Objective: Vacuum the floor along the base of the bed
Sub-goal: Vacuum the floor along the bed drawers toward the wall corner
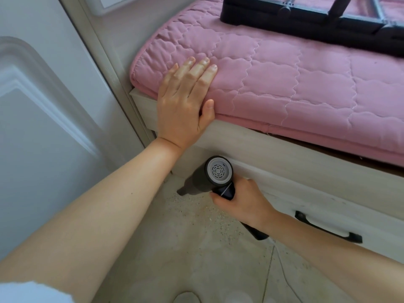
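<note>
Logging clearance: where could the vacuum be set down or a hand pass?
Free: quilt between left hand and black frame; floor between the forearms. Crowded: bed base, where right hand grips the vacuum beside the drawer handle.

Right hand (241, 202) wrapping around vacuum (213, 178) handle, covering most of grip; handle's lower end poking out below wrist. Nozzle tip at centre of frame sitting in shadow under bed frame (284, 158); contact with floor (196, 248) not resolvable. Black frame (306, 25) on pink mattress (284, 79) running off upper right edge; kind of object unclear. Black drawer handle (328, 226) at lower right partly sitting behind right forearm. Pale rounded shape at bottom edge getting cut off, blurred. White sleeve (28, 291) clipping at lower left corner.
</note>
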Action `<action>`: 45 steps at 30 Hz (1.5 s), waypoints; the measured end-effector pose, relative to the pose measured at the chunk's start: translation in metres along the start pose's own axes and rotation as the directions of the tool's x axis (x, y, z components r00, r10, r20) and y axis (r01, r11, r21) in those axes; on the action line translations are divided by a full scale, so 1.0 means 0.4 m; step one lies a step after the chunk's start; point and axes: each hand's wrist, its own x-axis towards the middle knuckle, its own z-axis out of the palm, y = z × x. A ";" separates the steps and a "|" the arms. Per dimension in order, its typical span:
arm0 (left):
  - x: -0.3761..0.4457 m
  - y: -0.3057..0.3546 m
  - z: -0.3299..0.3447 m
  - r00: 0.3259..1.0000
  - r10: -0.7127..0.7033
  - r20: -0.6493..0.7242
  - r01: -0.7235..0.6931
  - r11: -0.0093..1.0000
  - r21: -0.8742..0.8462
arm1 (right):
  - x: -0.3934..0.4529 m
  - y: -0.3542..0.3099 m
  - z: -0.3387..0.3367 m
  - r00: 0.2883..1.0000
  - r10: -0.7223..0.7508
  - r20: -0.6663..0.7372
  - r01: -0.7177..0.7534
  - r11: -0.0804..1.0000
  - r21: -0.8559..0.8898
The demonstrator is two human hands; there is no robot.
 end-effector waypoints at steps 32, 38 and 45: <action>-0.004 -0.005 0.005 1.000 0.023 -0.019 -0.022 0.999 0.024 | -0.016 -0.031 0.014 0.980 -0.033 0.198 0.020 0.998 0.067; -0.004 -0.004 0.004 1.000 0.014 -0.018 -0.014 1.000 0.028 | -0.027 -0.032 0.000 0.966 -0.059 0.253 0.049 0.998 0.046; -0.004 -0.004 0.005 1.000 0.011 -0.022 -0.011 0.999 0.036 | -0.022 -0.042 0.015 0.970 -0.069 0.231 0.054 0.996 0.070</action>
